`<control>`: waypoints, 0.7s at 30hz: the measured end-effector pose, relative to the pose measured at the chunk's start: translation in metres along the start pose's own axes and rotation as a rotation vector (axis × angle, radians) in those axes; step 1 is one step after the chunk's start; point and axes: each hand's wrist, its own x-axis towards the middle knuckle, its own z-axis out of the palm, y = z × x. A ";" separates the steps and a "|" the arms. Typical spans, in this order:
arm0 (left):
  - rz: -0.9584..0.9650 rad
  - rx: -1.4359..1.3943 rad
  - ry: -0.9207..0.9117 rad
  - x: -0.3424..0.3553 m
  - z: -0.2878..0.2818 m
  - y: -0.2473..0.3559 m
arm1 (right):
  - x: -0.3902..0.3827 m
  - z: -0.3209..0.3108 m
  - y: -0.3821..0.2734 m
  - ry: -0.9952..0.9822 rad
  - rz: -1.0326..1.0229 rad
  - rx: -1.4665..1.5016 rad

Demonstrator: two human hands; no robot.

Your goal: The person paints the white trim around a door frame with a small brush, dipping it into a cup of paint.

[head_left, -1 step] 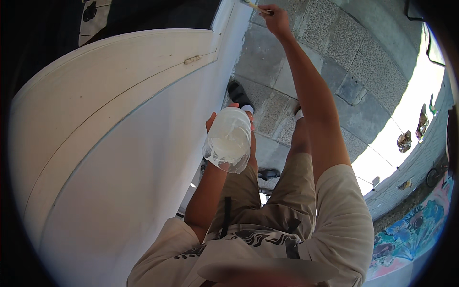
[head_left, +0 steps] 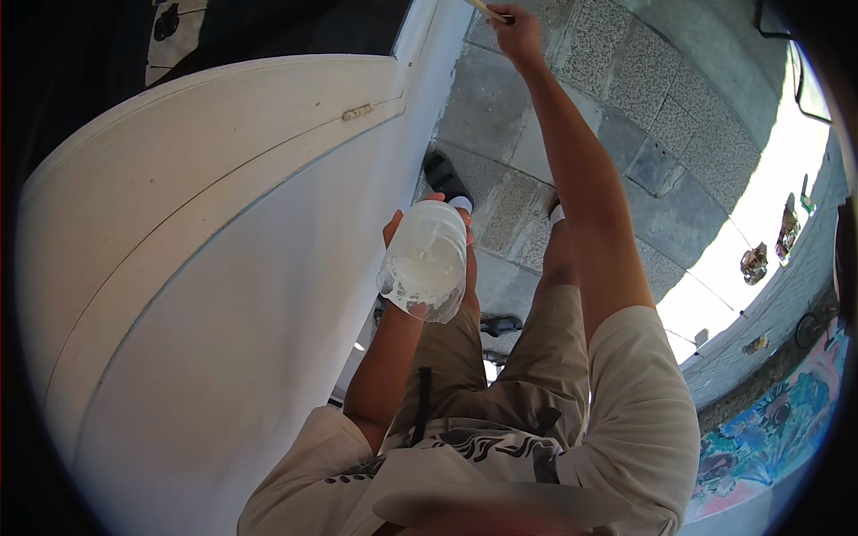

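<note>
My left hand (head_left: pixel 391 229) is wrapped round a translucent plastic tub (head_left: pixel 438 214), its fingers showing at both sides. White paint (head_left: pixel 424 272) lies inside the tub and smears its wall near the rim. My right arm stretches far forward. At the top edge my right hand (head_left: pixel 518 36) grips a paintbrush (head_left: pixel 489 11) by its slim wooden handle, close to the white frame. The brush's far end is cut off by the picture's edge, so I cannot see whether it touches the frame.
A white wall panel (head_left: pixel 241 313) with a ledge and a small hinge (head_left: pixel 357 113) runs along my left, below a dark opening (head_left: pixel 295 36). Stone paving (head_left: pixel 487 98) lies underfoot. At the right are crumpled scraps (head_left: pixel 753 264) and a colourful painted surface (head_left: pixel 769 438).
The paintbrush and my right hand have shifted very slightly, with less of the brush's far end showing. My left hand keeps its hold on the tub.
</note>
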 end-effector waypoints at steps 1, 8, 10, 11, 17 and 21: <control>0.005 0.000 -0.011 -0.001 -0.004 0.001 | 0.007 0.001 -0.004 0.155 0.037 0.065; 0.005 -0.076 -0.057 -0.005 -0.001 -0.006 | -0.094 0.060 -0.010 -0.059 0.255 0.262; -0.017 -0.069 -0.102 -0.001 0.005 -0.012 | -0.127 0.058 -0.001 -0.157 0.271 0.212; -0.041 -0.064 -0.132 0.000 0.009 -0.017 | -0.141 0.051 0.006 -0.158 0.260 0.235; -0.034 0.007 -0.205 -0.011 0.042 -0.020 | -0.209 -0.028 -0.026 -0.134 0.460 0.369; -0.037 0.061 -0.306 -0.026 0.074 -0.043 | -0.256 -0.134 -0.035 -0.064 0.451 0.425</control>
